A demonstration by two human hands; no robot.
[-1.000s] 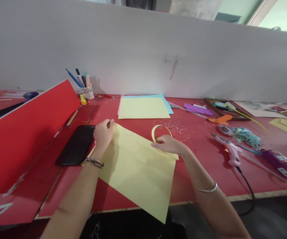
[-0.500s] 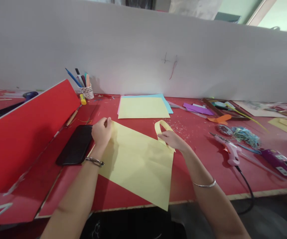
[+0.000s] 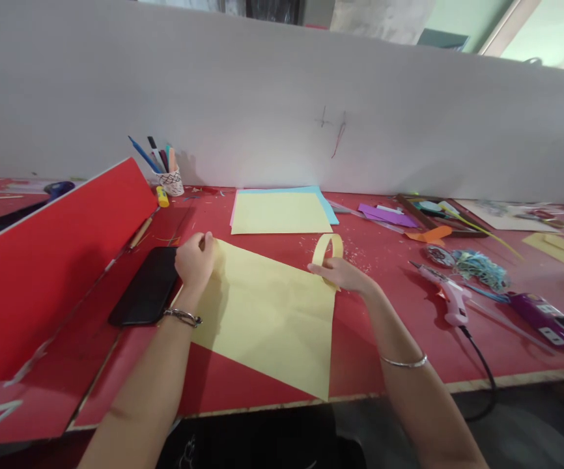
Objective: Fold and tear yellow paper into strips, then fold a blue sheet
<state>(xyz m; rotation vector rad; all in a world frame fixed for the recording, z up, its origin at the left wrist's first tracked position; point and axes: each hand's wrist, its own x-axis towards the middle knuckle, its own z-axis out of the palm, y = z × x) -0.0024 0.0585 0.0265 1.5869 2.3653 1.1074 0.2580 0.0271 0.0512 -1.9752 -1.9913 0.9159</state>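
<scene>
A large pale yellow paper sheet lies at a slant before me, its lower right corner near the table's front edge. My left hand is closed on the sheet's upper left corner, beside a black phone. At the upper right corner, my right hand grips a yellow paper strip that curls up in a loop above the fingers. Whether the strip is joined to the sheet is hidden by the hand.
Yellow and blue paper sheets lie behind. To the right are a pink glue gun with a black cord, a shredded paper bundle and a purple device. A red board leans at left, near a pen cup.
The paper loop in my right hand has turned more upright and shifted slightly right. The sheet's lower right corner has moved up a little. My left hand keeps its hold.
</scene>
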